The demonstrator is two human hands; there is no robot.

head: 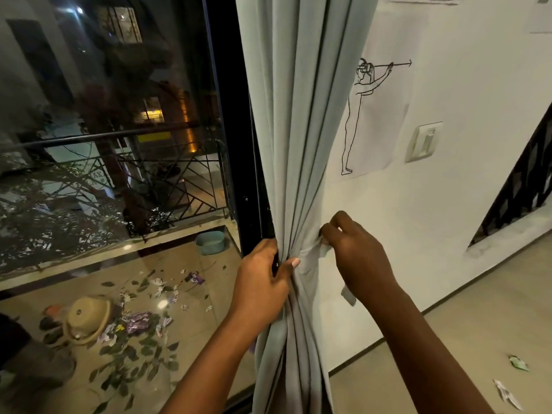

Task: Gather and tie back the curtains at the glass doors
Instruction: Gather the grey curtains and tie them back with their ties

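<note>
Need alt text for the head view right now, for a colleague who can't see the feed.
A person's left hand grips a gathered pale curtain beside a dark glass door, while the right hand pinches a matching fabric tie-back at the bunched waist. A white wall with a line drawing and a light switch stands to the right.

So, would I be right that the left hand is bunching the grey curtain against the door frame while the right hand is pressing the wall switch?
Not quite. In the head view the right hand is nowhere near the wall switch; it pinches a pale tie-back strip at the grey curtain. The left hand does bunch the curtain at the door frame.
</note>
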